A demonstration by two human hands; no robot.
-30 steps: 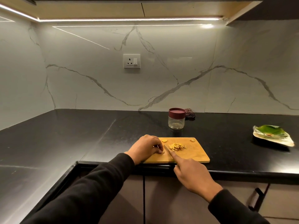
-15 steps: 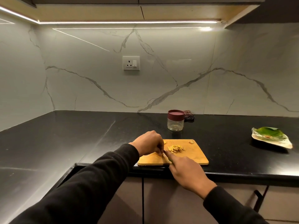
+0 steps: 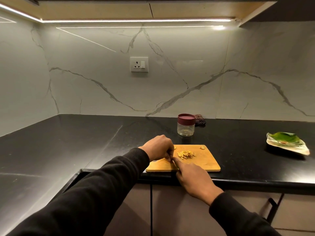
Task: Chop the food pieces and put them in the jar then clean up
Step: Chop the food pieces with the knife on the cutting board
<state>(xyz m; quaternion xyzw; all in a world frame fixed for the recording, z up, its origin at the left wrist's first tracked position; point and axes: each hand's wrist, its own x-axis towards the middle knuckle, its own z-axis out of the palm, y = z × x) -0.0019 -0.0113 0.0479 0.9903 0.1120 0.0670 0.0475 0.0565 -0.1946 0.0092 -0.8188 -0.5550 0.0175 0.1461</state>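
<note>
On the rectangular wooden board (image 3: 202, 165), pale chopped slivers (image 3: 186, 154).

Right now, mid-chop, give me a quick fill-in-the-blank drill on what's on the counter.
1. The chopped pile lies on the wooden ____.
2. The jar behind the board has its ____ on.
3. The knife is held in the ____ hand.
4. The left hand rests on the board's ____ end.

Missing words: board; lid; right; left
</note>
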